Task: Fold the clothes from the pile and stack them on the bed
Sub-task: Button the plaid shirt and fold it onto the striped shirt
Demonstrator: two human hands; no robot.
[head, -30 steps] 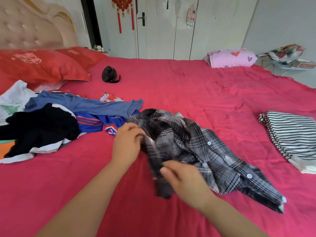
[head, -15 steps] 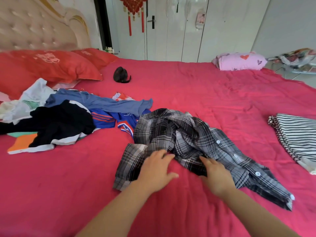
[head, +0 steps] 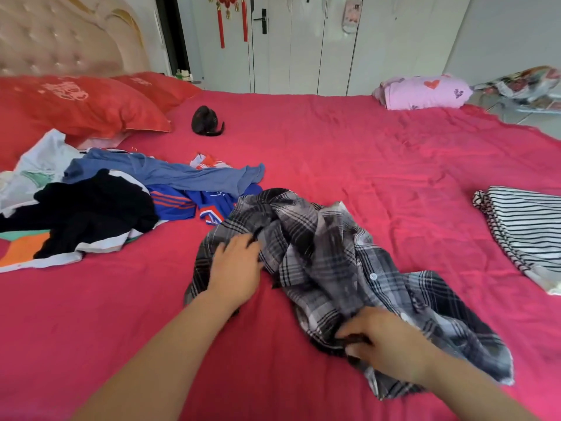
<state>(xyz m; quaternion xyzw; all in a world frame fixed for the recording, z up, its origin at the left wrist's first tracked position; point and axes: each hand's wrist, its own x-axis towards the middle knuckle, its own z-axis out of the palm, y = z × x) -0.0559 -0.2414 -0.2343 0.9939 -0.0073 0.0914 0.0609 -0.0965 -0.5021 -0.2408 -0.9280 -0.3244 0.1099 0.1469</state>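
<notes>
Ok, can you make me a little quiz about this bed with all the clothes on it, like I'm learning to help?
1. True or false: the striped top lies folded on the right of the bed, apart from the pile.
2. Which garment do the left hand and the right hand both touch? A) the blue shirt B) the plaid shirt C) the black top
3. Fill the gap: the pillows by the headboard are ____ in colour.

Key: 1 true; 2 B; 3 red.
</notes>
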